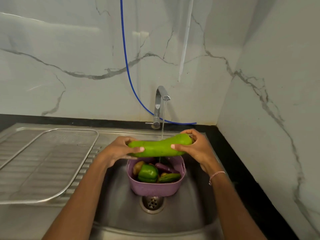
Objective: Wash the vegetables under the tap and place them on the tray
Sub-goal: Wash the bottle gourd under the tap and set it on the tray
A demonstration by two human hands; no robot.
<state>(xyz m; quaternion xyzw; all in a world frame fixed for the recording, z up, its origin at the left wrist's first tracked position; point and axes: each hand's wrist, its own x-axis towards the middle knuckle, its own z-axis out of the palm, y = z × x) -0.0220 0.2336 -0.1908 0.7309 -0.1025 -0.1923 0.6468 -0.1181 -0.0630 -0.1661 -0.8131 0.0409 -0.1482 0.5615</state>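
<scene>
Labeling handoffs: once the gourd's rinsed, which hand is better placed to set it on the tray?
Probably left. The left hand grips the gourd at the end nearest the tray, left of the sink; the right hand holds the far end.

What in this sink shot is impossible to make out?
- Head view, right end of the gourd: covered by the right hand.
- Head view, lower vegetables in the basket: hidden beneath the green pepper and behind the gourd.
- Head view, left part of the tray: cut off by the frame edge.
</scene>
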